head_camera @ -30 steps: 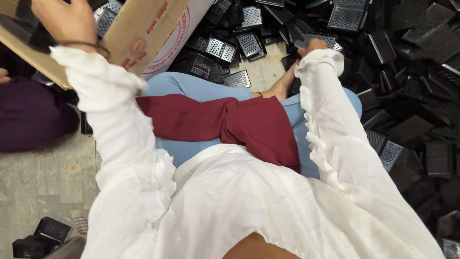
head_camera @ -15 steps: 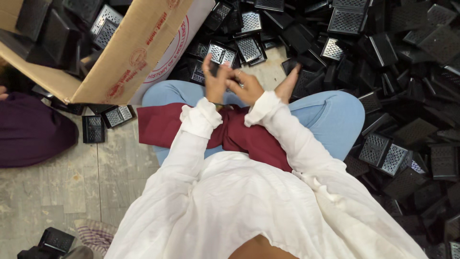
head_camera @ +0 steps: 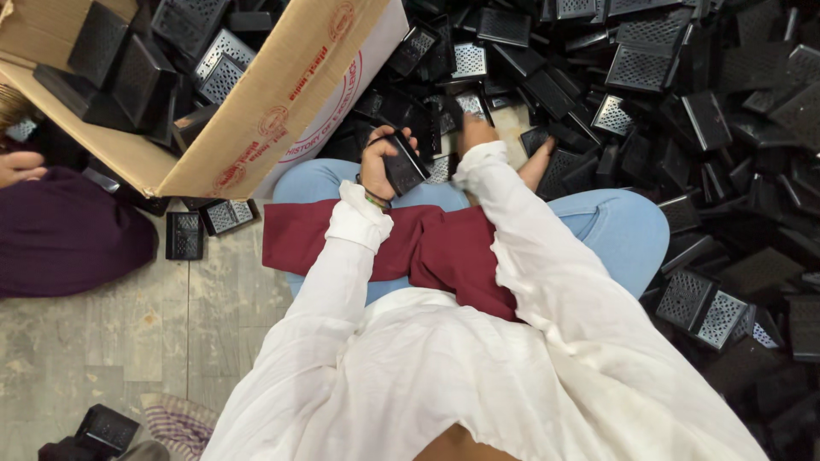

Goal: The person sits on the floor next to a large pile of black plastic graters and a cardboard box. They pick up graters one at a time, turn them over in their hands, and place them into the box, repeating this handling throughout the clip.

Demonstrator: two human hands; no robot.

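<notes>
Head view of a seated person in a white long-sleeved garment, a dark red cloth [head_camera: 444,248] across the lap. The left hand [head_camera: 382,160] grasps a small black rectangular plastic part [head_camera: 404,162], fingers curled around its edges, holding it above the knees. The right hand [head_camera: 477,132] reaches forward into the heap of black perforated plastic parts [head_camera: 683,102] spread over the floor ahead and to the right; whether it is clenched on a piece or loose cannot be told, since the fingers are hidden among the parts. A tilted brown cardboard box [head_camera: 256,111], partly filled with the same parts, stands just beside the left hand.

Risks, as judged: the held part may slip if the grasp relaxes while attention goes to the reaching hand; the loose heap may slide against the legs when disturbed; the leaning box may tip and spill if knocked by an elbow. Another person's hand [head_camera: 21,166] lies near the box at far left.
</notes>
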